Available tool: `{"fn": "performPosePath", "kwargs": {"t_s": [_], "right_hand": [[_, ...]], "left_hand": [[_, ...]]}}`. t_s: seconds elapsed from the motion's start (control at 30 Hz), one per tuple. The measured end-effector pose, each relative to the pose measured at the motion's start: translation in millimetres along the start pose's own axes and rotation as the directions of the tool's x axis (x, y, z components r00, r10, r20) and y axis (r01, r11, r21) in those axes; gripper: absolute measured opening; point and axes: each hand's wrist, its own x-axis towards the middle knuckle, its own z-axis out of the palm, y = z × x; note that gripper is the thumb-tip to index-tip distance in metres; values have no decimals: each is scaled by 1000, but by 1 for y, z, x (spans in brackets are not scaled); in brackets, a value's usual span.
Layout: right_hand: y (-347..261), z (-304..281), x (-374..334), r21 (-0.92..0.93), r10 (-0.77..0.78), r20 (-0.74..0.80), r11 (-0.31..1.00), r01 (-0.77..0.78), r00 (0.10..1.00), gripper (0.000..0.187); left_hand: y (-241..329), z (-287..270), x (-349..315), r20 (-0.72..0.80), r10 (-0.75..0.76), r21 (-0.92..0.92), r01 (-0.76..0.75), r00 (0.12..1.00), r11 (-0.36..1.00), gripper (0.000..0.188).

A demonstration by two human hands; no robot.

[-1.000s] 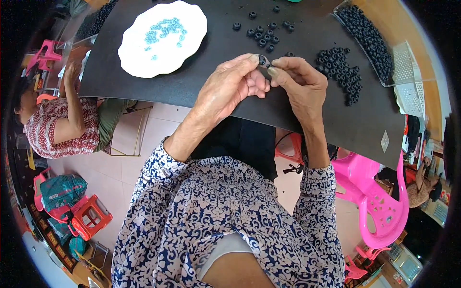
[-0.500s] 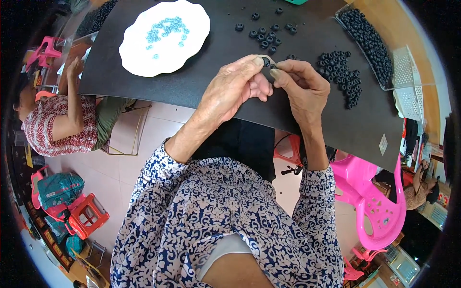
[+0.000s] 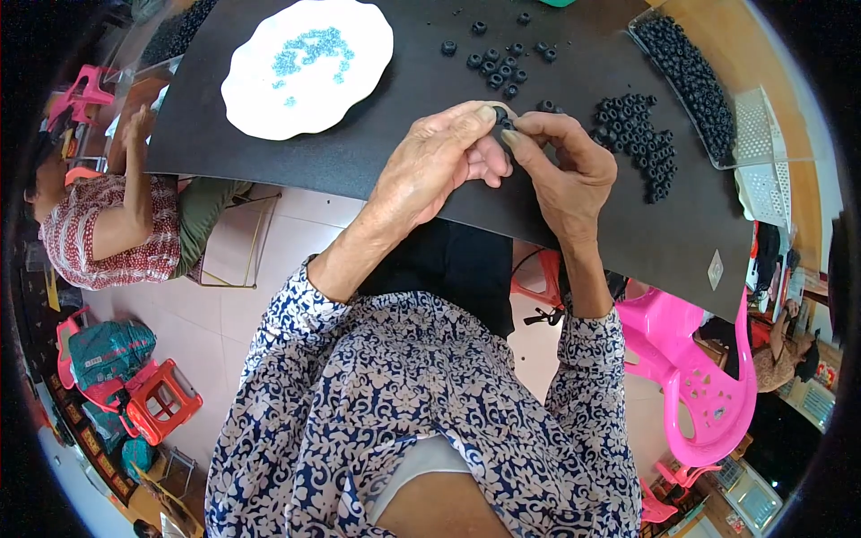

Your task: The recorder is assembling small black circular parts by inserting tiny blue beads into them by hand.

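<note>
Over the near part of the dark table (image 3: 296, 163), both my hands meet at the fingertips. My left hand (image 3: 439, 148) pinches a small black ring-shaped part (image 3: 501, 115) between thumb and forefinger. Against its right side, the thumb and forefinger of my right hand (image 3: 569, 166) are pressed together; whatever sits between them is too small and hidden to name. Just beyond my fingers lie scattered black ring parts (image 3: 495, 68). A heap of the same parts (image 3: 632, 134) is to the right. At the left, a white wavy-edged plate (image 3: 256, 103) bears tiny light-blue pieces (image 3: 309, 52).
A clear bin full of black parts (image 3: 686, 94) stands at the table's right end, beside a white perforated basket (image 3: 767, 148). A pink plastic chair (image 3: 717, 386) is at the lower right. Another person (image 3: 112, 224) sits at the left; red stools (image 3: 166, 403) stand behind.
My right fingertips have shifted very slightly against the black part in my left hand. The plate, heap and scattered parts are otherwise unchanged.
</note>
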Motion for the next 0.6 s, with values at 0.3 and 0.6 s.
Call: {"fn": "performPosePath", "kwargs": {"t_s": [0.3,0.6], "right_hand": [[-2,0,1,-69,-44,23,997,45,999,17],[2,-3,4,-28,-61,58,998,63,996,17]], "left_hand": [[1,3,0,-51,-17,125,23,999,992,37],[-3,3,1,-45,-2,172,9,999,985,35]]}}
